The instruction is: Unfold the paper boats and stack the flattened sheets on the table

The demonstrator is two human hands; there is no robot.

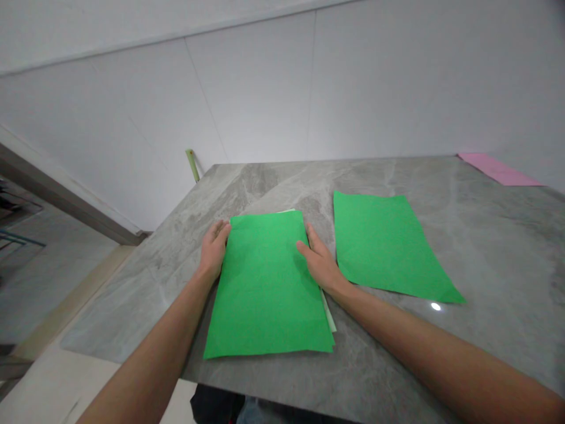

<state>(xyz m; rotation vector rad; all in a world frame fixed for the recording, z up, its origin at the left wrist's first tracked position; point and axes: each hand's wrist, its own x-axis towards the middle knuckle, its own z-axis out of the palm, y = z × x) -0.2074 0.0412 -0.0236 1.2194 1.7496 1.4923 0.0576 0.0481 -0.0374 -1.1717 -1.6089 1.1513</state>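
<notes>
A stack of sheets with a bright green sheet (269,288) on top lies in front of me, between my two hands. Paler edges peek out beneath it at the top and at the lower right. My left hand (214,248) grips the stack's left edge, fingers mostly hidden behind it. On the opposite edge is my right hand (321,259), its thumb over the top sheet and its other fingers along the side. A second green sheet (388,244) lies flat to the right, apart from the stack.
The grey marble-patterned table (282,182) meets a white wall (265,100) at the back. A pink sheet (501,169) lies at the far right by the wall. A light green strip-like object (193,165) leans near the back left corner.
</notes>
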